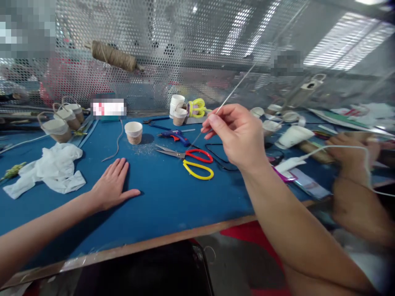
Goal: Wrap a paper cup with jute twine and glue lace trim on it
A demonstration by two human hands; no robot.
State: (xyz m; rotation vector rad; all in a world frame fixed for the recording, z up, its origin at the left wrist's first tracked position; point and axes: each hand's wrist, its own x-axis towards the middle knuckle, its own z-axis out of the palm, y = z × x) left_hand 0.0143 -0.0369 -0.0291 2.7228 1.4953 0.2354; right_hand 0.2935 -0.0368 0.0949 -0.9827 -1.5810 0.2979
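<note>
My right hand (239, 133) is raised over the blue table, thumb and fingers pinched on a thin, straight, pale strand (235, 88). The strand slants from upper right to lower left, and its material is unclear. My left hand (112, 185) lies flat on the table, fingers stretched out and holding nothing. Beyond its fingertips stands a small paper cup (133, 132) with a brown lower band and whitish rim. Scissors (185, 155) with one red and one yellow handle lie open below my right hand. A blue glue gun (175, 135) rests just behind them.
Small handled cups (57, 129) and a crumpled white cloth (51, 168) are at left. A twine spool (113, 56) hangs on the perforated metal screen. Pliers (157, 124) lie at the back. At right are more cups (294, 136), a white cable, and another person's blurred hands (348, 150).
</note>
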